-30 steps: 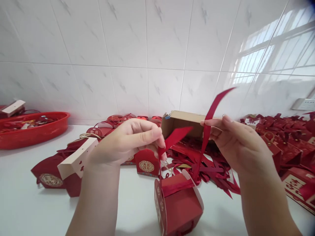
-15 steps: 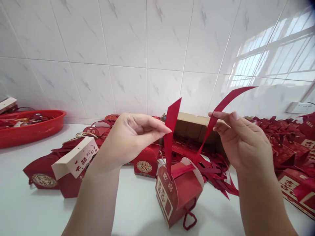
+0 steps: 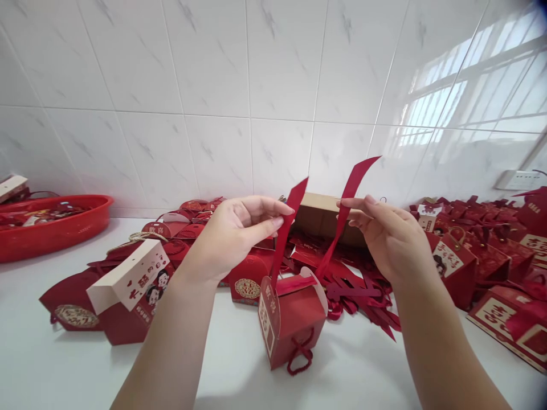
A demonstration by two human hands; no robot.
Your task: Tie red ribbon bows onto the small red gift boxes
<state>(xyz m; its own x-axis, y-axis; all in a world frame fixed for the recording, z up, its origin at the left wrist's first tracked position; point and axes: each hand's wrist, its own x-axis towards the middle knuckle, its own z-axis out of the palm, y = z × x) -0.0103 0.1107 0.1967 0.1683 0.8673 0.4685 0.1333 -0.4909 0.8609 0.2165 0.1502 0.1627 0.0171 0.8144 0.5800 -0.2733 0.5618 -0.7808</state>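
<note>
A small red gift box [image 3: 297, 319] with a rounded top stands on the white table between my forearms. A red ribbon [image 3: 301, 283] passes through its top, and both tails rise upward. My left hand [image 3: 245, 233] pinches the left tail between thumb and fingertips, its cut end sticking up above them. The other tail is held between the fingers of my right hand [image 3: 380, 230], with its end curving up to the right. A dark red cord loop [image 3: 300, 359] hangs at the box's near side.
Behind the box lie loose red ribbons and straps [image 3: 359, 290] before an open cardboard carton [image 3: 320, 202]. Red gift boxes [image 3: 123, 319] stand at left, with more boxes [image 3: 508, 319] at right. A red plastic basin [image 3: 81, 228] sits far left. A tiled wall [image 3: 282, 154] rises behind.
My right hand has moved left, bringing the two ribbon tails closer together. The gift box has shifted slightly left and away from me. Both hands still hold the ribbon.
</note>
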